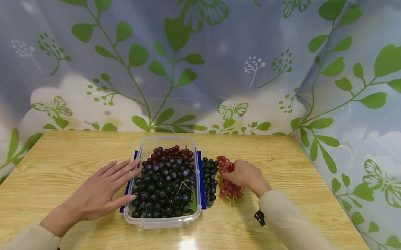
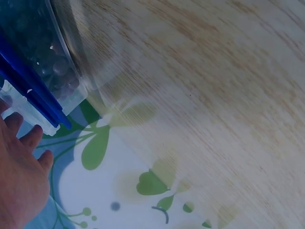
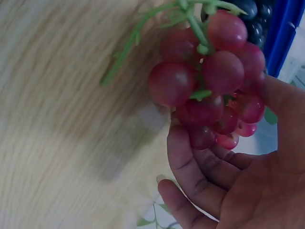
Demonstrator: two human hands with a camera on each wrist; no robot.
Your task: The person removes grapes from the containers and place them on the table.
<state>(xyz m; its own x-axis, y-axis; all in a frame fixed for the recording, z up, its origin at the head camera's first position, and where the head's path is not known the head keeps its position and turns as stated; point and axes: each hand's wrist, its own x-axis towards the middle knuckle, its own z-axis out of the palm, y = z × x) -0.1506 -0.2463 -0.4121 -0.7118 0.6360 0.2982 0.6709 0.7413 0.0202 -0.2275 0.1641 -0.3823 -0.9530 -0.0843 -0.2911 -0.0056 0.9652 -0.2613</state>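
Observation:
My right hand [image 1: 247, 175] grips a bunch of red grapes [image 1: 231, 189], its fingers curled round the fruit and the green stem showing at the near end. The right wrist view shows the same red bunch [image 3: 221, 71] between thumb and fingers, close over the wood. My left hand [image 1: 98, 193] is spread with straight fingers, the tips right at the left rim of a clear plastic container [image 1: 162, 224]. Dark red grapes [image 1: 172, 151] lie at the container's far end and black grapes [image 1: 157, 194] nearer me. A black bunch [image 1: 209, 179] lies between the container and the red one.
Blue locking flaps [image 1: 202, 181] hang folded out on both long sides of the container. Everything stands on a wood-grain table [image 1: 266, 232]. Behind it and to the right hangs a cloth [image 1: 223, 66] printed with leaves and butterflies.

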